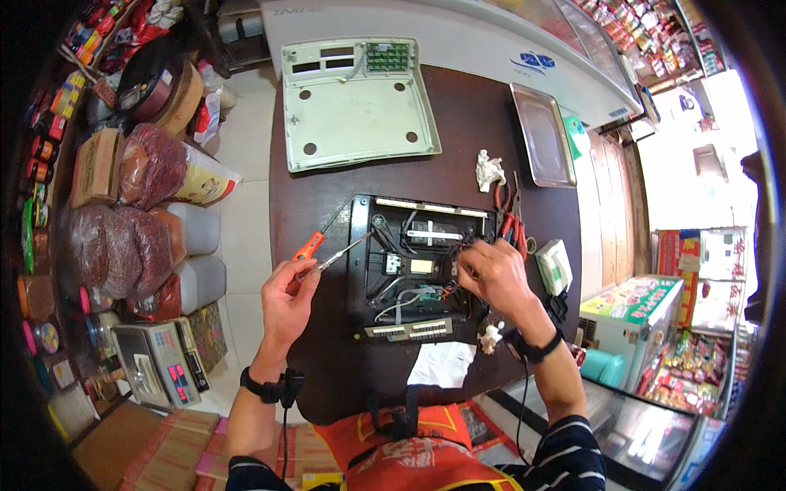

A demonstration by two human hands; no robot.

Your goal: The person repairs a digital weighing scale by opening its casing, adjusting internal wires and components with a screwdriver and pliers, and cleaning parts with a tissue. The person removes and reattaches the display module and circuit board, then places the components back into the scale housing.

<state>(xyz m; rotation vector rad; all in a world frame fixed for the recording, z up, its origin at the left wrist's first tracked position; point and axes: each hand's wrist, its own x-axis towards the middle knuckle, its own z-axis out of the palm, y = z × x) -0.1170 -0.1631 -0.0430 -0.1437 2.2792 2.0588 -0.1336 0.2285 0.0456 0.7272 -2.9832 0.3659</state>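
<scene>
My left hand (286, 299) is closed around the handle of a thin screwdriver (334, 259), its metal shaft slanting up over the left edge of an opened black device base (358, 278). Just beyond those fingers lies a second screwdriver with an orange handle (309, 245). Inside the base are a dark boxed part with a white strap (434, 236), a small metal block (421, 266) and loose wires (413, 296). Over the base's right side, my right hand (497, 274) has its fingers pinched together among thin wires; what they grip is hidden.
Red-handled pliers (509, 225) and crumpled tissue (490, 170) lie beyond my right hand. A pale cover shell (356, 123) with a green circuit board (387, 58) sits at the far left. A metal tray (542, 135) is far right, white paper (442, 365) near the front edge.
</scene>
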